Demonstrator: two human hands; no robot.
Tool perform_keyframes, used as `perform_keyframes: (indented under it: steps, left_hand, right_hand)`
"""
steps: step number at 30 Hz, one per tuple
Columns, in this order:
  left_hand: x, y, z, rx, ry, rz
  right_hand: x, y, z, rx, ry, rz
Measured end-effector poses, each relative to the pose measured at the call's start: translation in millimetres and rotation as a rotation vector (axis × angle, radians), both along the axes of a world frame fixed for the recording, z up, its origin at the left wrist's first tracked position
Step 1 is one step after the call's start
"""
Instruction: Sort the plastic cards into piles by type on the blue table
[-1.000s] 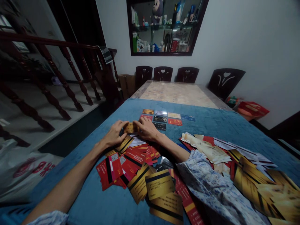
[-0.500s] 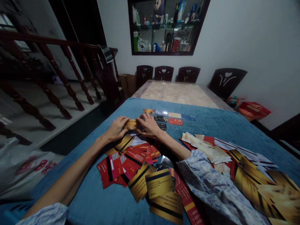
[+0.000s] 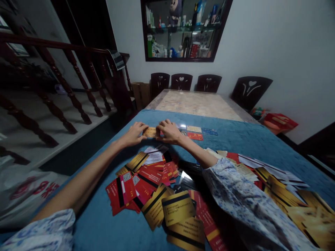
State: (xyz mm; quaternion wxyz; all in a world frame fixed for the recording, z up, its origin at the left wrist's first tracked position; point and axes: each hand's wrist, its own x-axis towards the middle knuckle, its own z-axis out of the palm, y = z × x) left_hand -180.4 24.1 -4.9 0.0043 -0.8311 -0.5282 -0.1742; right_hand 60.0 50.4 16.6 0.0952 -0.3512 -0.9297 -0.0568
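A gold card [image 3: 150,132] is held by its two ends between my hands, just above or on the blue cloth [image 3: 125,137]; I cannot tell which. My left hand [image 3: 134,134] pinches its left end, and my right hand [image 3: 169,131] grips the right end. Behind and right of my right hand lie a cream card [image 3: 194,129], a red card [image 3: 195,136] and a blue card [image 3: 209,131] in rows, partly hidden. Nearer to me is a loose pile with red cards [image 3: 123,191], gold cards [image 3: 179,208] and a white card [image 3: 154,155].
More gold cards [image 3: 284,191] and papers are heaped at the right, partly behind my sleeve. Beyond the cloth is the marble-look tabletop [image 3: 196,104], with dark chairs [image 3: 181,82] behind it. A white plastic bag [image 3: 28,193] stands at the left.
Both hands have moved forward with the gold card, away from the pile. My right hand now covers more of the laid-out cards. The view has shifted slightly.
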Motion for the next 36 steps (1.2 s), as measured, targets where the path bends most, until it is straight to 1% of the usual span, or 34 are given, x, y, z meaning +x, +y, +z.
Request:
perform_keyframes:
  steps: [8, 12, 20, 24, 31, 36]
  left_hand:
    - [18.0, 34.4, 10.8, -0.026, 0.053, -0.008]
    - [25.6, 51.3, 12.6, -0.059, 0.08, -0.003]
    - [39.0, 86.9, 6.6, -0.132, 0.13, 0.011]
    - [44.6, 101.2, 3.6, -0.14, 0.173, 0.017]
    - [48.6, 127.5, -2.6, -0.15, 0.197, -0.013]
    - [50.4, 141.4, -10.0, -0.164, 0.191, -0.015]
  right_hand:
    - [12.7, 29.8, 4.6, -0.025, -0.03, -0.068]
    - [17.9, 43.2, 5.0, -0.055, -0.035, -0.08]
    - [23.0, 71.0, -0.5, -0.093, -0.084, -0.15]
    - [23.3, 82.6, -3.6, -0.112, -0.1, -0.175]
    - [17.8, 99.9, -9.4, -0.126, -0.144, -0.241]
    - [12.3, 112.8, -14.5, -0.154, -0.172, -0.279]
